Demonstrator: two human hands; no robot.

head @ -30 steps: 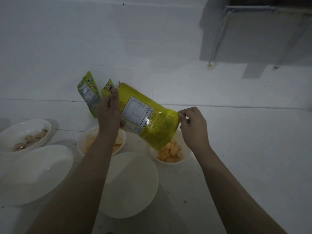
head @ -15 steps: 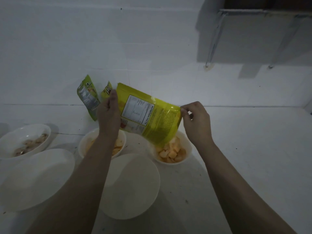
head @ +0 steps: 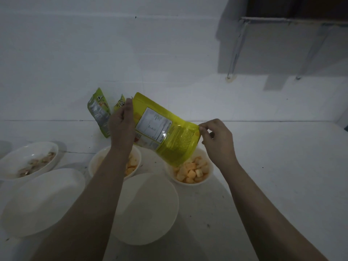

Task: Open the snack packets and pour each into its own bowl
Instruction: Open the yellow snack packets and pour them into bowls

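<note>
Yellow packet point(head: 165, 134) tilts mouth-down over the snack bowl point(head: 189, 169), left hand point(head: 122, 127) gripping its base, right hand point(head: 216, 140) pinching a corner.

Tilted packet point(head: 165, 134) above right bowl point(head: 209, 176) (two packets point(head: 98, 112) behind, left).

Two bare forearms and hands: left hand point(head: 122, 129) and right hand point(head: 218, 140), with no sleeves, rings, watch or gloves visible.
</note>
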